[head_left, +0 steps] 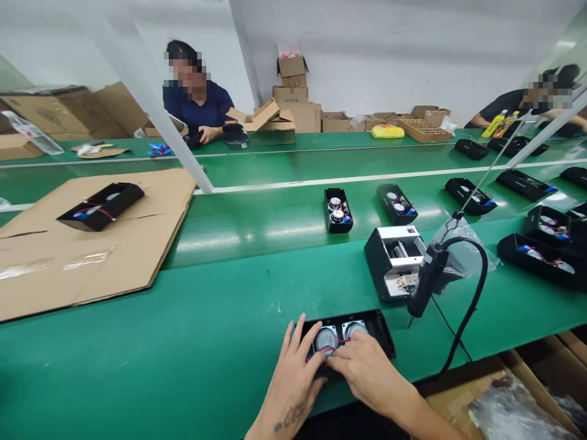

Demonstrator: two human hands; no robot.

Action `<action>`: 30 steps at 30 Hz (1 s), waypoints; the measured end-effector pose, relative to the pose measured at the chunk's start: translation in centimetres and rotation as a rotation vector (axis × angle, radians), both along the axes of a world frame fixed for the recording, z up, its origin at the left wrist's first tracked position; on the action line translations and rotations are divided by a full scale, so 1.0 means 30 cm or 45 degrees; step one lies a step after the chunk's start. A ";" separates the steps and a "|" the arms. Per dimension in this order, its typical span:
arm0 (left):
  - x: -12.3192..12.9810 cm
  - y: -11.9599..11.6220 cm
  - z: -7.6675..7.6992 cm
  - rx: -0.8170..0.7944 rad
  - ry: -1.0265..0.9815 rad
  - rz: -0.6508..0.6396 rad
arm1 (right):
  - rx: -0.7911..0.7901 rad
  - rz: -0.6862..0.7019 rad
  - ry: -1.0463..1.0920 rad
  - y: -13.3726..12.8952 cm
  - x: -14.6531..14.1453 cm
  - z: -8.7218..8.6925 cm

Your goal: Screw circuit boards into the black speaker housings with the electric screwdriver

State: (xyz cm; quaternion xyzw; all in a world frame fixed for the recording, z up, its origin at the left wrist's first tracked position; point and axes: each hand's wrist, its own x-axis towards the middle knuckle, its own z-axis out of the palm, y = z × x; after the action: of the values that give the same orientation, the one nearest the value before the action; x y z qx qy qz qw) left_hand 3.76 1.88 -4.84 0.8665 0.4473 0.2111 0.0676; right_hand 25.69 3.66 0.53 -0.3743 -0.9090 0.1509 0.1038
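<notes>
A black speaker housing [384,336] lies open side up near the bench's front edge. Two round silver speaker drivers sit in it: the left driver [326,340] and the right driver [355,329], with red wires running about them. My left hand [293,366] rests over the housing's left end, fingers spread toward the far rim and thumb beside the left driver. Just below the drivers, my right hand [364,370] has its fingers pinched together at the wires. Whatever is between those fingertips is hidden.
An electric screwdriver [428,278] hangs at the right, in front of a black-and-silver machine [397,260]. Several housings, including one housing [338,211], stand on the green line. Cardboard [114,256] lies at left. Two people work across the bench; boxes with plastic [513,403] are lower right.
</notes>
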 end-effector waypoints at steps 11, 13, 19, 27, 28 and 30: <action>0.009 0.012 0.011 -0.006 0.050 -0.119 | -0.208 -0.016 0.021 -0.027 0.037 0.012; 0.012 0.021 0.018 0.021 0.085 -0.153 | -0.259 -0.046 0.064 -0.025 0.048 0.001; 0.023 0.048 0.027 0.131 0.159 -0.248 | -0.273 -0.038 0.123 -0.038 0.060 -0.007; 0.008 0.107 0.010 -0.043 0.195 -0.357 | -0.079 -0.022 -0.085 -0.058 0.012 -0.038; 0.009 0.111 0.010 -0.054 0.197 -0.360 | -0.111 -0.012 -0.066 -0.051 0.013 -0.050; 0.013 0.118 0.016 -0.106 0.198 -0.377 | -0.175 0.000 -0.031 -0.034 0.016 -0.062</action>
State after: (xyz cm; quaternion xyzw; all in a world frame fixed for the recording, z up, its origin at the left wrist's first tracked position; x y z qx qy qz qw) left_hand 4.15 5.42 -4.35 0.9331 0.3268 0.1125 0.0989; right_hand 26.18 2.65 -1.33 -0.3824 -0.8977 0.2086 0.0668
